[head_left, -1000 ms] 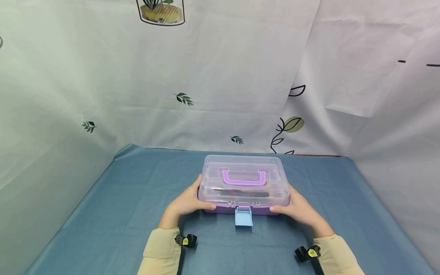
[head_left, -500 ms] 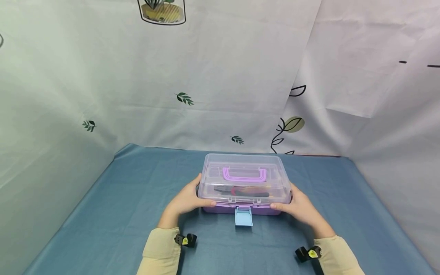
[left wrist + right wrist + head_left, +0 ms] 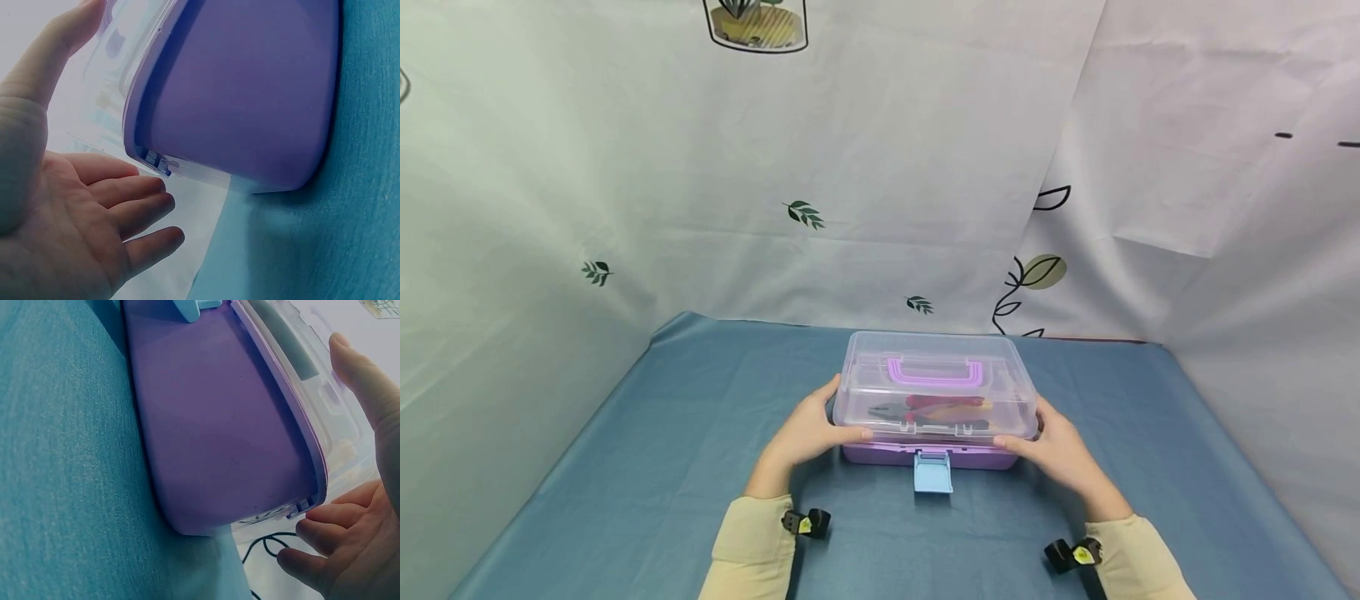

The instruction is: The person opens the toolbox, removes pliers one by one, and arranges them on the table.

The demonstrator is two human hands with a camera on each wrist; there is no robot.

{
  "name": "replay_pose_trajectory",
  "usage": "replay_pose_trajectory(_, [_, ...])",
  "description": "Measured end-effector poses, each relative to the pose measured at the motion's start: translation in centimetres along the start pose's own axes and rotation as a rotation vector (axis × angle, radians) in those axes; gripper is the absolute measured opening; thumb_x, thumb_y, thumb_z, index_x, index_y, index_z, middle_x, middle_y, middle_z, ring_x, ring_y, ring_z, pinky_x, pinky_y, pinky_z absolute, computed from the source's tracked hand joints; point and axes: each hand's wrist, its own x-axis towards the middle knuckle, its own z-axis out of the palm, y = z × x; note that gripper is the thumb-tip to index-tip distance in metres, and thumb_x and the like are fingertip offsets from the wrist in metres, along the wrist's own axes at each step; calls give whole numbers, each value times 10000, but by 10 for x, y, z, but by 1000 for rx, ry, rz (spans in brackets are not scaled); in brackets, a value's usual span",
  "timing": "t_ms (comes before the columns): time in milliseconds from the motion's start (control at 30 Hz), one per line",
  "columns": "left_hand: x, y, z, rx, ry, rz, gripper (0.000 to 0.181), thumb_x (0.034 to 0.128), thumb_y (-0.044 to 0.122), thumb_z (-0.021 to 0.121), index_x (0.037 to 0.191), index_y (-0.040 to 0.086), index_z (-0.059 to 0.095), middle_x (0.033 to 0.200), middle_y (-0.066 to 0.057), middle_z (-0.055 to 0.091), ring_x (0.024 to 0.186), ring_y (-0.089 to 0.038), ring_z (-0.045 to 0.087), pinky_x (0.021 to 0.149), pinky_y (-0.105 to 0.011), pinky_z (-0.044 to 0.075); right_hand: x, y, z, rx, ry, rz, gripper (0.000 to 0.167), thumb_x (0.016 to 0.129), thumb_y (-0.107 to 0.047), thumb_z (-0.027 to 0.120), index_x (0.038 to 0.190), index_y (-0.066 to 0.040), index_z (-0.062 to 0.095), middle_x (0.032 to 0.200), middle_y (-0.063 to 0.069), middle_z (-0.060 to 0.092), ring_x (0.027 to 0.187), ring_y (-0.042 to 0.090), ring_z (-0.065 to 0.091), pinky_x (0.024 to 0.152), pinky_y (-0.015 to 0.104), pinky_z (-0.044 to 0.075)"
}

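A purple box base point(image 3: 887, 455) point(image 3: 244, 94) point(image 3: 219, 425) rests on the blue cloth under a clear lid point(image 3: 859, 379) with a purple handle point(image 3: 934, 380). My left hand point(image 3: 808, 432) point(image 3: 75, 206) holds the lid's left side, thumb at its front edge. On the opposite side my right hand point(image 3: 1062, 452) point(image 3: 356, 544) holds the lid the same way. The lid's front edge stands slightly above the base. A light blue latch point(image 3: 932, 473) point(image 3: 194, 307) hangs down at the front. Through the lid show pliers point(image 3: 891, 411) and red-handled tools; their lower parts are hidden.
Blue cloth point(image 3: 737, 367) covers the table. White printed fabric point(image 3: 880, 150) hangs behind it and at both sides. In the right wrist view, a thin dark cable point(image 3: 265, 538) shows beyond the box.
The lid's front edge has risen a little from the base, both thumbs moving up with it. More of the tools shows through the lid; the base has stayed in place.
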Motion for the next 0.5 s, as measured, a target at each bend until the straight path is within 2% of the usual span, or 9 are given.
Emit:
replay_pose_trajectory(267, [0, 1, -1, 6, 39, 1, 1134, 632, 473, 842, 1495, 50, 242, 1533, -158, 291, 1414, -321, 264, 1102, -535, 314, 3, 4, -5, 50, -28, -41, 806, 763, -294, 788, 1413, -42, 383, 1259, 186, 588, 1124, 343, 575, 875, 463, 489])
replay_pose_trajectory(400, [0, 1, -2, 13, 56, 11, 1134, 631, 496, 836, 1495, 58, 246, 1532, -147, 296, 1409, -322, 276, 1096, -527, 327, 4, 5, -8, 62, -19, -67, 758, 769, -249, 785, 1395, -26, 419, 1248, 185, 603, 1108, 329, 583, 893, 427, 497])
replay_pose_trajectory(500, [1, 3, -3, 4, 68, 29, 1119, 638, 503, 830, 1496, 76, 252, 1541, -118, 288, 1412, -319, 270, 1102, -528, 318, 5, 6, -10, 51, 7, -70, 723, 780, -238, 777, 1383, -22, 442, 1250, 184, 607, 1118, 315, 581, 896, 332, 502])
